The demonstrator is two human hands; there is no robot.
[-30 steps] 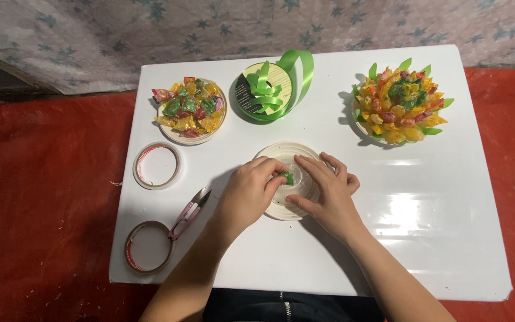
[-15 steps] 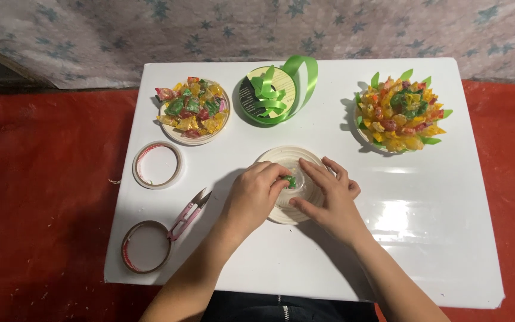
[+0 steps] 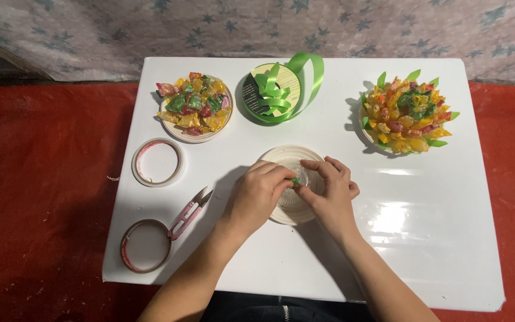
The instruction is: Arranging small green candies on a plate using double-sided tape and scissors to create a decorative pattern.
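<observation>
Where the single head view looks down, both hands meet over a shallow round white plastic dish (image 3: 287, 156) on a glossy white rectangular table (image 3: 424, 238).

Item, left hand (image 3: 257, 194): curled, fingertips pinched on a small green scrap of ribbon (image 3: 295, 179) at the dish centre, forearm rising from the near table edge.

Item, right hand (image 3: 329, 191): fingers bent, tips pressing the same green scrap from the other side, wrist angled inward.

Progress, judged: dish bare but for the scrap; a finished arrangement of wrapped sweets with green ribbon leaves (image 3: 405, 113) stands beyond the right hand, so most of the building looks undone.

Beyond the left hand: plate of loose wrapped sweets (image 3: 195, 107); spool of green ribbon (image 3: 278, 89). Outward of the left hand: two rolls of tape (image 3: 157, 161), (image 3: 144, 245); pink thread snips (image 3: 189, 214).
</observation>
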